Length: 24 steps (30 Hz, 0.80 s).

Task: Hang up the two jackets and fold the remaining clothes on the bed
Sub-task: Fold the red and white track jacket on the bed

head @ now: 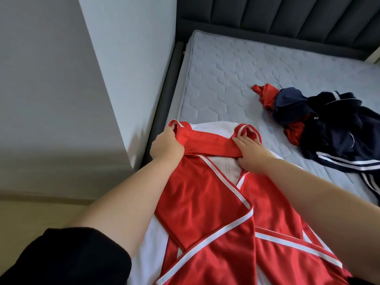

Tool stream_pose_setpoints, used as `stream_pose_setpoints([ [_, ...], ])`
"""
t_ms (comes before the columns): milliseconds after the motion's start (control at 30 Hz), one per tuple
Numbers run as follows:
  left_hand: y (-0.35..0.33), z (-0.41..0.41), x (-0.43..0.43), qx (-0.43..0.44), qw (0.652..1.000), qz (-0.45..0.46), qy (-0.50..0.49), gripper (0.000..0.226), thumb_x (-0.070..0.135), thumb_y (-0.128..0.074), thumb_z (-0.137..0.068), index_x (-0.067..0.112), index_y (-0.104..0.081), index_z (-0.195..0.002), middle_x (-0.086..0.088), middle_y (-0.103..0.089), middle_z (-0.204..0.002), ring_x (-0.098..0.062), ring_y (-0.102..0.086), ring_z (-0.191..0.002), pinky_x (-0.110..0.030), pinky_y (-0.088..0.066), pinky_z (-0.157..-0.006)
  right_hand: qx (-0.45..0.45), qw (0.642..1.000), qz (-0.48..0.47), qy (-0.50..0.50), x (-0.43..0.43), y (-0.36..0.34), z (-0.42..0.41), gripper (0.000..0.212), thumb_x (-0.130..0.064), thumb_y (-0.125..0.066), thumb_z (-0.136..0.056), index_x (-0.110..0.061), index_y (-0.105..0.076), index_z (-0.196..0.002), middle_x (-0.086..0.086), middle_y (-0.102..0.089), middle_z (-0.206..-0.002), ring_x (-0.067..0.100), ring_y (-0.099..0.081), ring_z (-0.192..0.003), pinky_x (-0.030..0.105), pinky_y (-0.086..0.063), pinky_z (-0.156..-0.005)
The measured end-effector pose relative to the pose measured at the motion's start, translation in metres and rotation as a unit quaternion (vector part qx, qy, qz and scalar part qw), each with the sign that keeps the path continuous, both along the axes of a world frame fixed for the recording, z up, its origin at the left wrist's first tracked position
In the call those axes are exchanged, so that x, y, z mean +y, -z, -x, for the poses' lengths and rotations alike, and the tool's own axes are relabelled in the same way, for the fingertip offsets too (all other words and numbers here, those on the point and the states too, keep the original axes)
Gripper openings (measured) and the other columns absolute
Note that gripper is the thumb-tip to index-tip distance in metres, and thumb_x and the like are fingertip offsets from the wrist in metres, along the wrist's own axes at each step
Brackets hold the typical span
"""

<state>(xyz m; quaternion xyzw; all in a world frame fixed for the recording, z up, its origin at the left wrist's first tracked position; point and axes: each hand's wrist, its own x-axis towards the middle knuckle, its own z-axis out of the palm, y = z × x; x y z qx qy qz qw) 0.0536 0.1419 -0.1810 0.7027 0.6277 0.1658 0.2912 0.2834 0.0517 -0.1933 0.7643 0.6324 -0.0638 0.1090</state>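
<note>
A glossy red satin garment with white piping (216, 202) lies spread over a white cloth (148, 249) at the near edge of the pale grey quilted mattress (226, 75), its lower part cut off by the frame; what kind of garment it is I cannot tell. The left hand (166, 147) clenches the fabric below one looped strap, while the right hand (249, 153) presses on the folded red band with fingers (239, 140) nearly straight. Further right on the mattress sits a crumpled heap of navy white-striped and red clothes (329, 128), its pieces hard to separate, below a dark padded ribbed headboard (277, 15), with a plain grey wall (51, 79) on the left.
</note>
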Motion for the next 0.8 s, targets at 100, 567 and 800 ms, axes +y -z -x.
stream_pose_setpoints([
  [100,0.006,-0.004,0.01,0.048,0.988,-0.143,0.044,0.052,0.013,-0.06,-0.082,0.017,-0.042,-0.13,-0.009,-0.046,-0.126,-0.03,-0.045,-0.115,-0.038,-0.041,-0.087,0.063,0.992,-0.113,0.002,-0.001,0.0,-0.003,0.056,-0.033,-0.049,-0.087,-0.007,-0.047,-0.136,0.014,-0.042,-0.144,0.026,-0.03,-0.138,0.037,-0.013,-0.116],
  [567,0.011,-0.018,0.066,0.036,0.989,0.008,0.141,0.066,0.029,-0.074,-0.077,0.009,-0.045,-0.133,-0.01,-0.052,-0.134,-0.03,-0.047,-0.124,-0.035,-0.04,-0.097,0.199,0.949,-0.101,0.222,0.07,-0.016,-0.027,0.07,-0.03,-0.071,-0.082,-0.008,-0.04,-0.14,0.012,-0.045,-0.141,0.028,-0.043,-0.129,0.03,-0.031,-0.103],
  [800,-0.012,-0.015,0.048,0.047,0.984,-0.113,0.133,0.014,0.017,-0.069,-0.075,0.012,-0.059,-0.084,-0.007,-0.057,-0.088,-0.03,-0.054,-0.096,-0.03,-0.037,-0.066,0.252,0.921,-0.186,0.233,0.063,-0.037,-0.028,0.017,0.005,-0.057,-0.079,-0.002,-0.067,-0.09,0.002,-0.056,-0.055,0.0,-0.05,-0.029,0.009,-0.039,-0.036],
])
